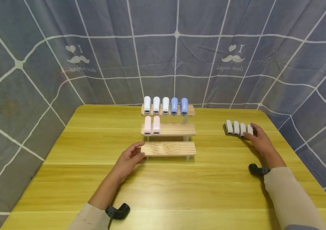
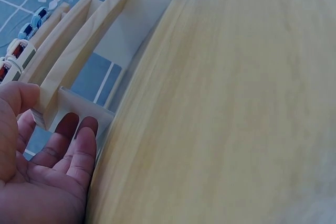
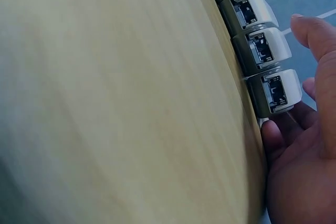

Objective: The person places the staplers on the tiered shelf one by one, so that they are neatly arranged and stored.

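My left hand (image 1: 128,158) grips the left end of the lowest wooden shelf (image 1: 168,149). In the left wrist view its thumb is against the board's end, and the other fingers curl by the clear side support (image 2: 84,106). At the table's right, my right hand (image 1: 261,140) is around the last of several small white staplers (image 1: 236,127) with dark bases, standing side by side in a row. In the right wrist view its thumb (image 3: 313,32) hovers apart above the row, while lower fingers lie close beside the end stapler (image 3: 277,93).
Behind the lowest shelf, the middle shelf (image 1: 177,129) bears two pink staplers (image 1: 152,124) at its left. Three white staplers (image 1: 156,104) and two blue ones (image 1: 179,105) stand on the top shelf (image 1: 191,110). A grey gridded curtain (image 1: 157,57) surrounds the wooden table (image 1: 180,191).
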Demonstrator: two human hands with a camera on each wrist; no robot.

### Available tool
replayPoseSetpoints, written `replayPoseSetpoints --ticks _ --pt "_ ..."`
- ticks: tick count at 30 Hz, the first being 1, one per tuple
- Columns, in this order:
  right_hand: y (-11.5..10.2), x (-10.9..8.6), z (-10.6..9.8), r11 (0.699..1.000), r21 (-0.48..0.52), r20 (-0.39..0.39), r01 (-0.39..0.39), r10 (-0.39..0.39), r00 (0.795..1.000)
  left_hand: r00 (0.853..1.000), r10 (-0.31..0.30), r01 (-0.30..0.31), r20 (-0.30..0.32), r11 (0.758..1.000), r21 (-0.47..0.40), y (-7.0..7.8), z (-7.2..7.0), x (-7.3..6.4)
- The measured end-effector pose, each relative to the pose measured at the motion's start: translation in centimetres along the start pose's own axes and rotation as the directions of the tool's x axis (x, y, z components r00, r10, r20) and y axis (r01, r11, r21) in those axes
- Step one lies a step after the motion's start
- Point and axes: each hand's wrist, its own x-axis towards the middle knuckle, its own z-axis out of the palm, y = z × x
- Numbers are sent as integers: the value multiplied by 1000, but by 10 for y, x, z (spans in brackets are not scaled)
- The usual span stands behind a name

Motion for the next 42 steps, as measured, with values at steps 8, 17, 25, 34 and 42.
replayPoseSetpoints --ticks 8,17,25,34,42 --pt "0 1 0 1000 -10 0 -16 16 1000 1000 7 -7 -3 1000 10 0 0 0" --pt "-3 -1 0 1000 -15 12 -15 16 1000 1000 12 -13 9 1000 14 0 -1 -1" --pt "-4 -1 1 999 -49 21 -7 8 1000 1000 5 -5 7 1000 15 0 -1 -2" --pt "-1 -7 -3 989 -149 31 17 -13 999 1000 11 -11 9 1000 6 0 -1 -2" --pt "2 -10 -5 988 -145 59 48 -39 997 1000 6 -6 0 1000 4 0 0 -2"
